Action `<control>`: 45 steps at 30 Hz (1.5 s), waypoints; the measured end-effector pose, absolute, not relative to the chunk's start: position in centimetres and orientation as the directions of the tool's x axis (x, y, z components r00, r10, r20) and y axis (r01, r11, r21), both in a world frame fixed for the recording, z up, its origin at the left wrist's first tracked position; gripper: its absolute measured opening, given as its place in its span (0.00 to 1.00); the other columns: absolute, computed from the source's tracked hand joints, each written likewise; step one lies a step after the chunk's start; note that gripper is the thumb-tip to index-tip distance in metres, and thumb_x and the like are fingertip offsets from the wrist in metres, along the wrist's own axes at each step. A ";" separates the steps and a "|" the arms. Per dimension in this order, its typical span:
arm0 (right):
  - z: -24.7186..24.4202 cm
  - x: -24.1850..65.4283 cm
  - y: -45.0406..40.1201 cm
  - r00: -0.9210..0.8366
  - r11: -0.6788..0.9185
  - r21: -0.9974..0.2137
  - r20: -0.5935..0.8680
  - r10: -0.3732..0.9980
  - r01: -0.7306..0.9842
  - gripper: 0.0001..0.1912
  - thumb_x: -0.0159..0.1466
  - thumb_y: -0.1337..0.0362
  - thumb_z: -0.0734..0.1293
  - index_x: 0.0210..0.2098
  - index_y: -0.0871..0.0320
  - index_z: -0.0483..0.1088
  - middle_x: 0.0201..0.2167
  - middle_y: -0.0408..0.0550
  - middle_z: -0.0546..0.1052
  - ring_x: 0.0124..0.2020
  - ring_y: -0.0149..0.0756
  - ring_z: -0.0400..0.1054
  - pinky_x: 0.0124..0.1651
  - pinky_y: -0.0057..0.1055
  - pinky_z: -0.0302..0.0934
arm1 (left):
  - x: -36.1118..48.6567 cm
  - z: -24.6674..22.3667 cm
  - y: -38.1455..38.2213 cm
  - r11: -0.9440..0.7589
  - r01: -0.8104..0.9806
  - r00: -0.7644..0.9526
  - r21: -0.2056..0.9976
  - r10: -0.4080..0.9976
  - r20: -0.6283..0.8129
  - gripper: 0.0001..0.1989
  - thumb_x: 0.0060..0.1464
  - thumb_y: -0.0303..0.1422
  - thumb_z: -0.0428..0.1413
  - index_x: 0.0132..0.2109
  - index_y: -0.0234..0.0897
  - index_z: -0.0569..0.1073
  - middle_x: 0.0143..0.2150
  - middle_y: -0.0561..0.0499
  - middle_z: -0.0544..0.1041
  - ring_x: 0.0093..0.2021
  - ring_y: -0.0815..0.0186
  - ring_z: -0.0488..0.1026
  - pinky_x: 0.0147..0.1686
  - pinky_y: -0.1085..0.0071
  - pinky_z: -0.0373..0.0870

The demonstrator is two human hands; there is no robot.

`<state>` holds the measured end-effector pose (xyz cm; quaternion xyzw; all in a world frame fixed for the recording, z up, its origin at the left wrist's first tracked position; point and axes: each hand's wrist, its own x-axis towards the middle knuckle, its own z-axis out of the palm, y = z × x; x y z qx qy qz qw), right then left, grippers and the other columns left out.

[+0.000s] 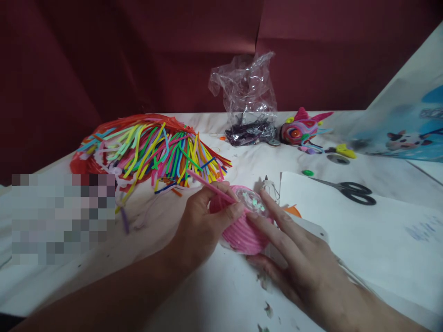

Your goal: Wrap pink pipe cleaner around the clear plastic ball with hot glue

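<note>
A round object wrapped in rows of pink fuzzy strip [247, 233] sits at the middle of the table, with a clear, shiny patch showing on its top. My left hand [204, 216] pinches a pink strip [204, 180] between thumb and forefinger at the upper left of the object; the strip's free end sticks out to the upper left. My right hand [301, 249] rests against the object's right side, fingers apart, with fingertips touching the pink rows and the rim of the clear patch.
Colourful pipe cleaners [166, 152] lie on red plastic at the back left. Behind stand a clear bag [251, 99] and a decorated ball [297, 130]. Black scissors [356, 192] lie on white paper [387, 244] at right. A printed bag [411, 120] stands far right.
</note>
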<state>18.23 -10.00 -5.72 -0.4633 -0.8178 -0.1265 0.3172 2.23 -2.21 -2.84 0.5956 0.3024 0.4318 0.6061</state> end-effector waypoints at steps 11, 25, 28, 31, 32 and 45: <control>-5.5 18.6 -9.9 -0.363 0.520 -0.063 0.645 0.673 0.852 0.15 0.74 0.63 0.50 0.55 0.63 0.55 0.57 0.67 0.50 0.51 0.52 0.58 0.41 0.46 0.67 | 2.5 -3.0 -2.0 -0.032 -0.178 0.438 0.983 0.892 0.108 0.06 0.48 0.30 0.59 0.29 0.37 0.68 0.28 0.57 0.67 0.31 0.71 0.64 0.33 0.76 0.62; -5.3 18.0 -10.1 -0.365 0.483 -0.007 0.647 0.670 0.876 0.13 0.73 0.63 0.50 0.52 0.62 0.57 0.57 0.65 0.53 0.48 0.53 0.62 0.35 0.46 0.68 | 2.0 -1.8 -1.1 -0.012 -0.086 0.503 0.996 0.863 0.054 0.06 0.43 0.29 0.61 0.28 0.35 0.71 0.29 0.55 0.71 0.31 0.71 0.67 0.34 0.75 0.64; -5.3 17.8 -10.1 -0.367 0.484 0.001 0.653 0.663 0.875 0.12 0.73 0.64 0.50 0.51 0.62 0.57 0.56 0.66 0.54 0.47 0.53 0.62 0.35 0.46 0.69 | 1.8 -1.5 -0.7 0.036 -0.074 0.509 0.997 0.861 0.006 0.07 0.41 0.29 0.62 0.26 0.34 0.70 0.27 0.55 0.70 0.30 0.70 0.67 0.32 0.74 0.64; -5.3 17.8 -10.1 -0.377 0.490 0.009 0.649 0.660 0.872 0.11 0.72 0.66 0.51 0.50 0.62 0.57 0.55 0.67 0.54 0.47 0.53 0.62 0.35 0.46 0.68 | 1.6 -1.3 -0.3 0.012 -0.067 0.519 0.998 0.855 0.025 0.07 0.40 0.29 0.62 0.25 0.34 0.70 0.26 0.55 0.70 0.29 0.69 0.68 0.31 0.74 0.65; -5.3 17.8 -10.1 -0.380 0.491 0.010 0.648 0.660 0.871 0.11 0.72 0.66 0.51 0.51 0.62 0.57 0.55 0.67 0.54 0.47 0.53 0.62 0.35 0.46 0.68 | 1.6 -1.4 -0.2 -0.006 -0.068 0.525 0.998 0.850 0.041 0.07 0.39 0.29 0.63 0.25 0.34 0.70 0.26 0.55 0.70 0.29 0.69 0.67 0.30 0.74 0.65; -5.7 17.3 -10.3 -0.373 0.476 0.025 0.659 0.654 0.879 0.11 0.72 0.65 0.51 0.51 0.62 0.56 0.56 0.65 0.54 0.47 0.52 0.63 0.32 0.44 0.69 | 1.1 -1.9 0.0 -0.052 -0.080 0.585 0.995 0.806 0.089 0.07 0.41 0.31 0.63 0.27 0.36 0.72 0.23 0.56 0.69 0.25 0.71 0.65 0.26 0.75 0.62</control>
